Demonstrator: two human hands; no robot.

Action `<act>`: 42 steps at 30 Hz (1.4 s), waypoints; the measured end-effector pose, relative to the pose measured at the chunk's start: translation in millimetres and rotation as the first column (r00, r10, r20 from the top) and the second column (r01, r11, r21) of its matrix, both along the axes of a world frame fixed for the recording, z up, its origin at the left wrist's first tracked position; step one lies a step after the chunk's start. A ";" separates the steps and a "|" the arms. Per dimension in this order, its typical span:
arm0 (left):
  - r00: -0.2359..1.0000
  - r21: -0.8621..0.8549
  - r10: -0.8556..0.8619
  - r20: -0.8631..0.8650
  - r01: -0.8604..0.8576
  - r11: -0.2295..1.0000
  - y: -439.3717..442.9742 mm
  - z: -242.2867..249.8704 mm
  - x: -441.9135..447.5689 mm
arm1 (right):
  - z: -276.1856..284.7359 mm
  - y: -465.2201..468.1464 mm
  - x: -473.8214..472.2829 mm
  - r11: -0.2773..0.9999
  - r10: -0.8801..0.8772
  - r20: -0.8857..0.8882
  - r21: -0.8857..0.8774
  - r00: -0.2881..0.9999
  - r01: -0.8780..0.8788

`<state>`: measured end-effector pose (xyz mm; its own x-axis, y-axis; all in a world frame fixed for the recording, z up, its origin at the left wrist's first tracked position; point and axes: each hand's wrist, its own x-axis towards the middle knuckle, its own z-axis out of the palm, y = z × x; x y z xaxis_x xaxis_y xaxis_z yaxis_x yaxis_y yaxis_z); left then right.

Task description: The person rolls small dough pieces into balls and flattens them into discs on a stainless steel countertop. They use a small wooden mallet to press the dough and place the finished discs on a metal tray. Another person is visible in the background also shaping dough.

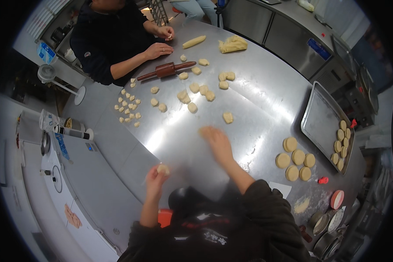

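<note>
Near the table's front edge, my left hand (pixel 155 180) holds a small flattened piece of dough (pixel 163 169) between thumb and fingers. My right hand (pixel 216 140) reaches over the middle of the steel table, blurred; something pale shows at its fingertips, too unclear to name. Just beyond it lies a lone dough piece (pixel 228 117). Farther back are several dough lumps (pixel 192 107) and, to the left, many little dough bits (pixel 127 111). On the right, flat round dough discs (pixel 290 144) sit in a group on the steel.
A co-worker's hands (pixel 158 50) rest across the table near a wooden rolling pin (pixel 165 69), a dough log (pixel 194 42) and a large dough mass (pixel 233 44). A metal tray (pixel 321 108) holding small discs stands right. Metal rings (pixel 319 223) and a red-rimmed ring (pixel 337 199) lie front right.
</note>
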<state>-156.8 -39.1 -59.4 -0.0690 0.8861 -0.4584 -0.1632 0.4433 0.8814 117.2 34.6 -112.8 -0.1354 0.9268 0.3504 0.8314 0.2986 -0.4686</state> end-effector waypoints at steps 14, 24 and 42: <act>0.987 0.067 -0.147 0.067 0.143 0.987 11.1 -22.6 7.4 | 24.2 -31.4 -27.9 0.905 0.420 0.191 -0.165 0.887 -0.392; 0.994 0.020 -0.106 0.022 0.106 0.994 17.4 -21.1 12.6 | -4.9 -36.5 -25.8 0.860 0.498 0.008 -0.137 0.867 -0.492; 0.996 0.077 -0.072 0.058 0.067 0.995 -4.5 -19.6 0.6 | 1.7 -38.4 -22.2 0.913 0.335 0.126 -0.287 0.934 -0.289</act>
